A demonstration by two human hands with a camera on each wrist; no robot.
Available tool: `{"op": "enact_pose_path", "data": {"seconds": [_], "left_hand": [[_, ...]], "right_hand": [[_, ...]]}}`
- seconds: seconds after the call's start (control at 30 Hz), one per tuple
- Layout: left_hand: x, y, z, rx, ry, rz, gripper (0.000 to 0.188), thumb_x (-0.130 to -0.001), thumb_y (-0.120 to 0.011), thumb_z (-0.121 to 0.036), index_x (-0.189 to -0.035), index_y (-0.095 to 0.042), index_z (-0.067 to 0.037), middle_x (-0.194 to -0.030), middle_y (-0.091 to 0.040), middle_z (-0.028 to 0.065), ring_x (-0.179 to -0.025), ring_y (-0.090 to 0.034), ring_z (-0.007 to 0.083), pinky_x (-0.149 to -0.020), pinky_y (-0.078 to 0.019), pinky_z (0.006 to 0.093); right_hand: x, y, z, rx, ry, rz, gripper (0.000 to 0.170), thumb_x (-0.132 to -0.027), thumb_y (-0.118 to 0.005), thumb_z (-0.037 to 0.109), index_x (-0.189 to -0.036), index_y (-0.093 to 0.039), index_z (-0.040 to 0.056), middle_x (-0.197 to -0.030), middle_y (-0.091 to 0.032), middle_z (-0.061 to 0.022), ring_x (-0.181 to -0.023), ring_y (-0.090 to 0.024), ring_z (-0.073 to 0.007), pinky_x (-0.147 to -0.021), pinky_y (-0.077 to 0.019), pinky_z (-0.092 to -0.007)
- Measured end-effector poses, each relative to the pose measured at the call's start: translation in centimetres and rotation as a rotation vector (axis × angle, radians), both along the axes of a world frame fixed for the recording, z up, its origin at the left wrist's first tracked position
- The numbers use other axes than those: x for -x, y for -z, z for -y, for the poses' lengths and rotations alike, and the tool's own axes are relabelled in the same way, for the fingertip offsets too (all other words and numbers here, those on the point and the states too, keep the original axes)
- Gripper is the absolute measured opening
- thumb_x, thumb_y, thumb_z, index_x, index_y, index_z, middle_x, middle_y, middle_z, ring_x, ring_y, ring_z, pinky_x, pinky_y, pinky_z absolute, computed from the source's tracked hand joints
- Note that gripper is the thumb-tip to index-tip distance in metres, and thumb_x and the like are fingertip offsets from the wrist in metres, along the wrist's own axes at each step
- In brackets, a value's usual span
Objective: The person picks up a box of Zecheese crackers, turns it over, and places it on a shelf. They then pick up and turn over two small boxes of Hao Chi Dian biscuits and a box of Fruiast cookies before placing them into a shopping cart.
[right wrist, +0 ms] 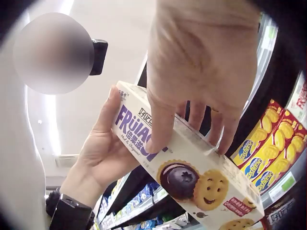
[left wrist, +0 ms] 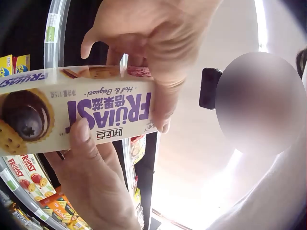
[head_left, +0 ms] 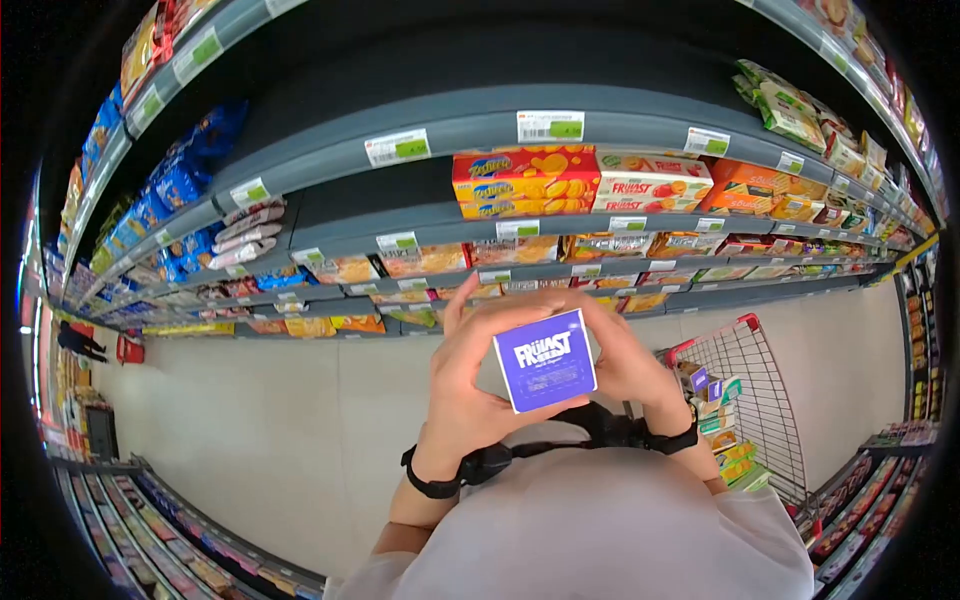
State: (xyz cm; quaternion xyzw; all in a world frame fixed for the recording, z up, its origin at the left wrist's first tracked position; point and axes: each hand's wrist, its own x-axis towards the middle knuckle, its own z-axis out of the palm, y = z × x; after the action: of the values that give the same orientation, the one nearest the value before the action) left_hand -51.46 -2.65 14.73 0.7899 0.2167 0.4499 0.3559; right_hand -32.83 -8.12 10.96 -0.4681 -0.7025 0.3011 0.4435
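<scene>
Both hands hold one long white carton between them; its purple end [head_left: 545,362] faces up toward the head camera. The left hand [head_left: 465,375] grips the carton's left side, and in the left wrist view this hand [left wrist: 165,43] has its thumb on one end of the printed face [left wrist: 48,115], with one finger sticking out off the box. On the other side the right hand [head_left: 625,360] grips it; in the right wrist view the right hand [right wrist: 201,57] has its thumb on the lettered face and its fingers over the far side. Biscuits and a blueberry are pictured on the carton [right wrist: 216,163].
Store shelves [head_left: 450,105] run across the front, holding red-and-yellow boxes [head_left: 525,182], white fruit-biscuit boxes [head_left: 652,182] and orange packs [head_left: 745,187]. A shopping cart [head_left: 770,400] with several packages stands at the right. Far left are a person [head_left: 82,342] and a red basket [head_left: 130,349].
</scene>
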Motion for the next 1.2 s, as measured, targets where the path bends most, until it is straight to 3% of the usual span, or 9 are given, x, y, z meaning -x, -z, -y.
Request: {"op": "enact_pose_path", "data": {"seconds": [0.43, 0.53, 0.6, 0.7, 0.8, 0.83, 0.97, 1.1, 1.2], "left_hand": [[1.3, 0.7, 0.4, -0.027, 0.043, 0.026, 0.073, -0.053, -0.093, -0.026, -0.112, -0.054, -0.008, -0.110, -0.068, 0.0118, -0.107, -0.063, 0.0251, -0.112, -0.0211, 0.0542], [1.4, 0.6, 0.8, -0.002, 0.033, 0.028, 0.072, -0.054, -0.093, -0.027, -0.112, -0.056, -0.007, -0.111, -0.067, 0.0109, -0.110, -0.061, 0.0277, -0.111, -0.0239, 0.0524], [1.6, 0.4, 1.4, 0.106, 0.011, 0.014, 0.062, -0.062, -0.088, -0.025, -0.115, -0.060, -0.011, -0.120, -0.062, 0.0067, -0.116, -0.056, 0.0247, -0.110, -0.0258, 0.0510], [1.8, 1.2, 1.3, 0.140, 0.028, 0.013, 0.062, -0.066, -0.085, -0.025, -0.120, -0.057, -0.011, -0.128, -0.056, 0.0081, -0.120, -0.050, 0.0271, -0.107, -0.0310, 0.0457], [2.5, 0.3, 1.4, 0.207, -0.011, 0.042, 0.066, -0.067, -0.084, -0.022, -0.125, -0.053, -0.012, -0.126, -0.056, 0.0083, -0.118, -0.050, 0.0293, -0.104, -0.0346, 0.0405], [3.0, 1.0, 1.3, 0.209, -0.025, -0.001, 0.071, -0.068, -0.085, -0.025, -0.127, -0.050, -0.007, -0.129, -0.052, 0.0122, -0.124, -0.047, 0.0280, -0.104, -0.0365, 0.0386], [4.7, 0.4, 2.8, 0.361, -0.090, 0.119, 0.069, -0.069, -0.081, -0.017, -0.129, -0.047, -0.010, -0.131, -0.050, 0.0113, -0.125, -0.046, 0.0289, -0.104, -0.0358, 0.0368], [6.2, 0.8, 4.0, 0.304, -0.190, 0.258, 0.069, -0.075, -0.080, -0.019, -0.133, -0.044, -0.009, -0.138, -0.043, 0.0134, -0.129, -0.041, 0.0285, -0.107, -0.0335, 0.0396], [7.6, 1.9, 4.0, 0.055, -0.294, 0.207, 0.062, -0.079, -0.076, -0.014, -0.132, -0.044, -0.010, -0.143, -0.038, 0.0149, -0.133, -0.037, 0.0314, -0.108, -0.0315, 0.0433]], "right_hand": [[1.1, -0.3, -0.2, -0.003, -0.019, -0.013, 0.069, -0.068, -0.073, -0.001, -0.131, -0.044, 0.0051, -0.131, -0.052, -0.0149, -0.123, -0.048, -0.0356, -0.102, -0.0397, -0.0430], [1.1, -0.5, -0.1, 0.001, -0.011, 0.000, 0.068, -0.068, -0.074, 0.000, -0.130, -0.046, 0.0046, -0.131, -0.052, -0.0154, -0.123, -0.048, -0.0356, -0.102, -0.0393, -0.0422], [0.9, -0.1, 0.0, 0.013, -0.034, -0.015, 0.065, -0.068, -0.074, -0.001, -0.127, -0.048, 0.0042, -0.130, -0.053, -0.0155, -0.123, -0.048, -0.0345, -0.104, -0.0385, -0.0405], [0.6, 2.0, -0.3, 0.080, -0.027, -0.134, 0.064, -0.066, -0.077, -0.001, -0.123, -0.050, 0.0054, -0.126, -0.055, -0.0145, -0.121, -0.051, -0.0317, -0.103, -0.0388, -0.0399], [1.3, 1.4, -2.3, 0.031, -0.075, -0.038, 0.061, -0.066, -0.078, 0.003, -0.121, -0.052, 0.0044, -0.123, -0.057, -0.0141, -0.118, -0.053, -0.0300, -0.100, -0.0404, -0.0389], [1.4, 1.6, -2.8, 0.058, -0.088, -0.030, 0.061, -0.066, -0.078, 0.004, -0.121, -0.052, 0.0044, -0.123, -0.057, -0.0141, -0.117, -0.054, -0.0300, -0.099, -0.0412, -0.0388], [3.8, 1.5, -4.1, 0.150, -0.138, -0.068, 0.062, -0.066, -0.079, 0.004, -0.122, -0.052, 0.0039, -0.124, -0.057, -0.0145, -0.115, -0.056, -0.0295, -0.096, -0.0439, -0.0386], [5.9, 1.4, -5.4, 0.087, -0.248, -0.070, 0.062, -0.066, -0.078, 0.002, -0.122, -0.052, 0.0030, -0.121, -0.059, -0.0145, -0.113, -0.057, -0.0279, -0.095, -0.0445, -0.0373], [6.4, 1.6, -6.1, 0.096, -0.294, -0.089, 0.063, -0.064, -0.079, 0.000, -0.122, -0.051, 0.0024, -0.120, -0.059, -0.0144, -0.113, -0.058, -0.0269, -0.095, -0.0449, -0.0366]]}}
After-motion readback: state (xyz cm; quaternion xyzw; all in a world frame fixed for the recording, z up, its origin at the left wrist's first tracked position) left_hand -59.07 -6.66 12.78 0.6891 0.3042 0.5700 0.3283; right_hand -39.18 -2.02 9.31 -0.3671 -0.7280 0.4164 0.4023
